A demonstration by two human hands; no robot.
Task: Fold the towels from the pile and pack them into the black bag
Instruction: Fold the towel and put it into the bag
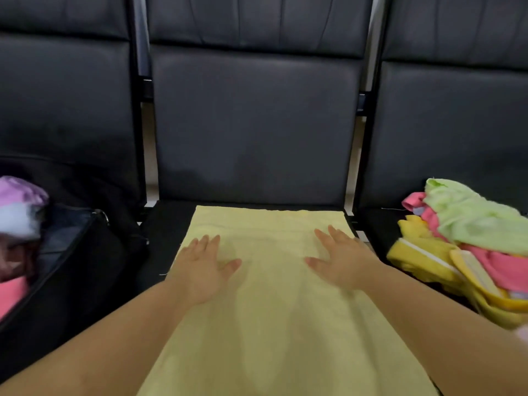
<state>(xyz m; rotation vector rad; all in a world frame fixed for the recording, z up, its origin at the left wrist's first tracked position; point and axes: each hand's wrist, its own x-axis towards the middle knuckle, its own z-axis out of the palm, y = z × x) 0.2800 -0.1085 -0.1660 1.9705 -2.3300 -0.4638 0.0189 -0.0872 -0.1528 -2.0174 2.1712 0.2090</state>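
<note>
Towels are the subject here, and the largest in view is a pale yellow rectangular cloth towel (274,295) spread flat over the middle seat of a row of three black padded leather chairs (254,124). It runs from the back of the seat cushion toward the viewer and out past the near edge of the view.

On the left seat sits a black fabric bag (83,252), its top open. Inside it, blurred, are folded cloths in purple, white and pink (17,212).

On the right seat lies a loose pile of crumpled towels (468,247): a light green one on top, pink ones beneath it, and bright yellow ones with white stripes at the near side.

Two bare forearms reach in from the near edge. The left hand (203,270) lies palm down on the left part of the yellow towel, fingers straight and slightly spread, gripping nothing. The right hand (340,261) lies the same way on the right part, close to the towel's right edge, fingers flat and spread, holding nothing.
</note>
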